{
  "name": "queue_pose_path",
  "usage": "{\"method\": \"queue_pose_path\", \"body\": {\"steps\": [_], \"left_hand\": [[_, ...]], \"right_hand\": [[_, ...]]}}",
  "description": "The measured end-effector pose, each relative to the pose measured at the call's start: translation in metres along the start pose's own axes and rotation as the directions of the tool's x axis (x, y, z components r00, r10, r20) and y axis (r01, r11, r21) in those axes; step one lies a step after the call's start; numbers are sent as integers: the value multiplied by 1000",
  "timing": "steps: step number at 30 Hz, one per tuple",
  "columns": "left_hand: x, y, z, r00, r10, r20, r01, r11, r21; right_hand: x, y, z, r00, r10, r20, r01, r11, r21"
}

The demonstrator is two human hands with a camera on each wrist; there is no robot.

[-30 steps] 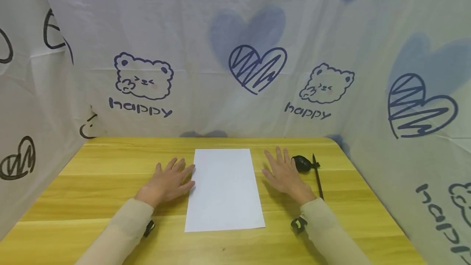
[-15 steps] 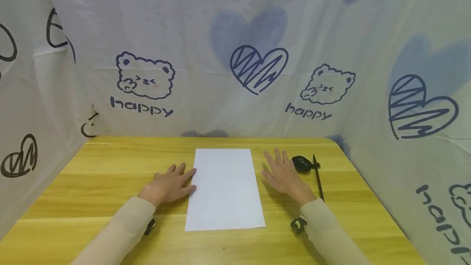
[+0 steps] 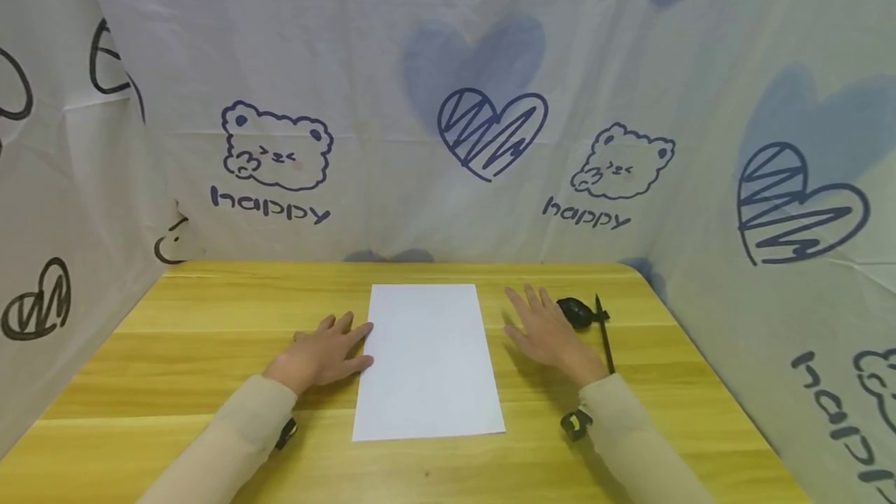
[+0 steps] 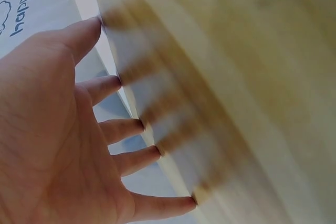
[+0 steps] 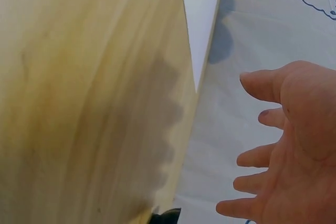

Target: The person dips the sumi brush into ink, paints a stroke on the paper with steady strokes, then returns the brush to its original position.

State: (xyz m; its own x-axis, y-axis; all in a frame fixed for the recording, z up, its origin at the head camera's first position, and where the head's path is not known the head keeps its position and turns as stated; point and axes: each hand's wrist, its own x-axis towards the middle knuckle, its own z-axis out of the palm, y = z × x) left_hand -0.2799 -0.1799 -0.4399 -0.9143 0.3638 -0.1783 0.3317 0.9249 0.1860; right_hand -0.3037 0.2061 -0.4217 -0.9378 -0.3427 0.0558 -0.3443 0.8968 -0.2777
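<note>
Shifted slightly right from a moment ago, the right hand [image 3: 547, 334] hovers empty with fingers spread, apart from the white sheet [image 3: 428, 364], which lies long axis near-to-far on the worktop [image 3: 231, 317], left edge touched by the closer left hand's [image 3: 320, 355] outstretched, ungripping fingers.

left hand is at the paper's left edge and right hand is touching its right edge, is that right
Not quite: the right hand is apart from the paper; the head view shows a strip of table between them. The left hand is indeed at the left edge.
</note>
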Motion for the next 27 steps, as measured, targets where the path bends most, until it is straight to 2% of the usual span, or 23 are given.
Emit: {"method": "queue_pose_path", "body": {"steps": [10, 19, 23, 27], "left_hand": [[2, 1, -1, 1000, 14, 1, -14, 997, 77], [-2, 0, -1, 999, 39, -29, -37, 997, 70], [-2, 0, 0, 999, 29, -31, -27, 998, 64], [-2, -1, 0, 999, 19, -30, -16, 998, 68]], "right_hand": [[-1, 8, -15, 1000, -17, -6, 17, 999, -37], [-5, 18, -24, 998, -61, 2, 61, 998, -28], [-10, 28, -34, 996, -81, 24, 81, 997, 22], [-14, 41, -45, 993, -114, 1, 114, 993, 32]]}}
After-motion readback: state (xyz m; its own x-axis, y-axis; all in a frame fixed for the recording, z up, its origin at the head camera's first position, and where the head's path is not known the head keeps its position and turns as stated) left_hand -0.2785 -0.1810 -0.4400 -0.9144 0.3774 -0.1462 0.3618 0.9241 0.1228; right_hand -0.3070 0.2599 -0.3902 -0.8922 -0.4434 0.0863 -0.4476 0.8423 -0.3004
